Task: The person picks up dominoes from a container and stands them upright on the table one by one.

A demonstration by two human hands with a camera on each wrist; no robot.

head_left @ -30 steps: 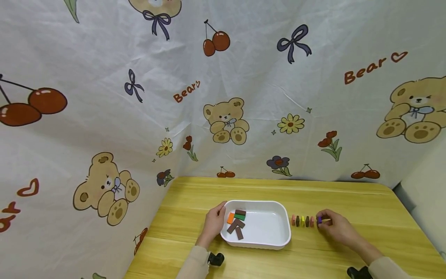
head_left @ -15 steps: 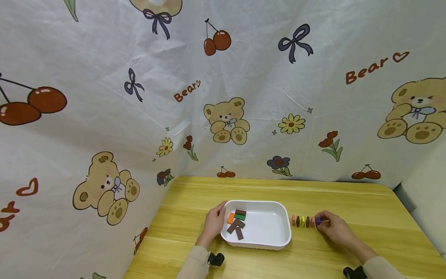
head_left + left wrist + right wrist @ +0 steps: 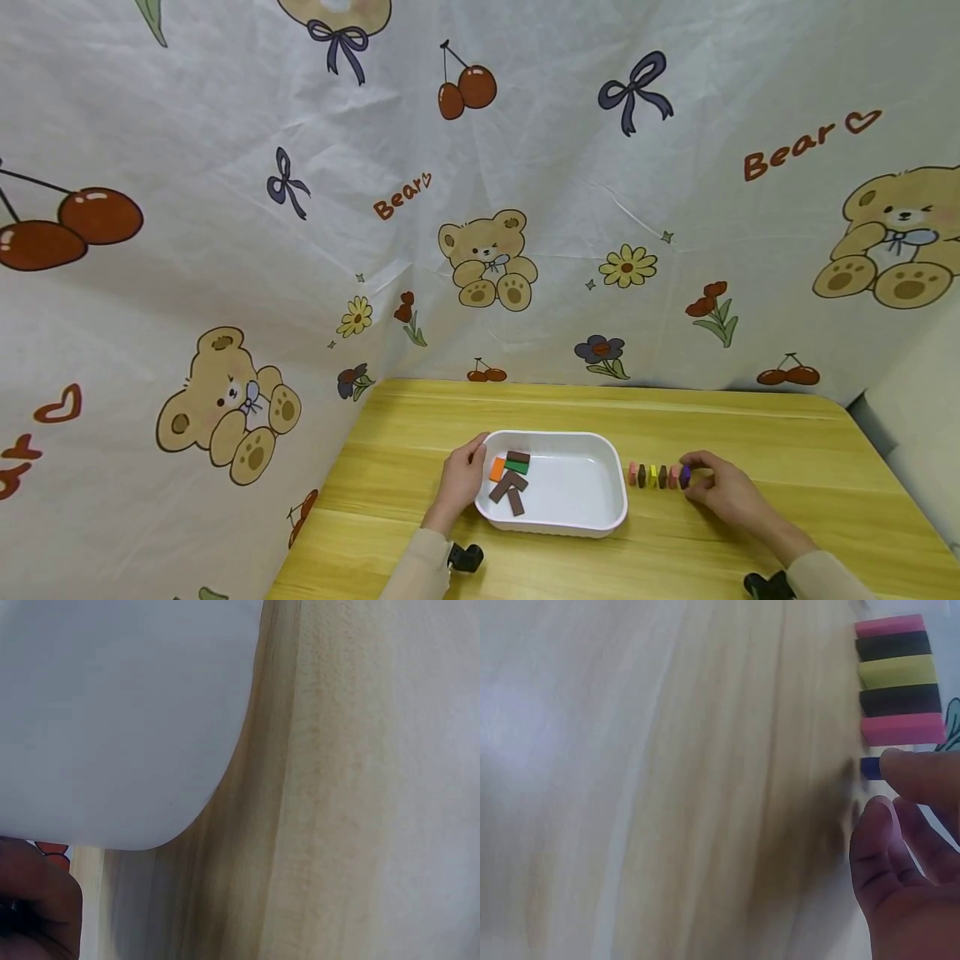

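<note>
A white curtain [image 3: 525,167] printed with bears, cherries and bows hangs behind a yellow wooden table [image 3: 787,433]. In the head view, a white tray [image 3: 585,492] sits at the table's middle, holding a few flat blocks [image 3: 510,479], orange, green and brown, at its 9 o'clock side. The left hand [image 3: 459,483] rests against the tray's 9 o'clock rim, fingers curved along the wall. At the tray's 3 o'clock stands a short row of upright coloured blocks [image 3: 654,476], and the right hand [image 3: 723,492] pinches the purple block [image 3: 685,476] at the row's 3 o'clock end, just beside its pink neighbour. The left wrist view shows only the tray's white outer wall [image 3: 127,720], bare table grain and a fingertip [image 3: 34,900] at 7 o'clock; from here the grip cannot be told. In the right wrist view the row [image 3: 896,679] lies at 1 o'clock, pink, black, yellow, black, pink, with the blue-purple block [image 3: 870,767] below it, a fingertip [image 3: 922,772] laid on it and the thumb close underneath.
</note>
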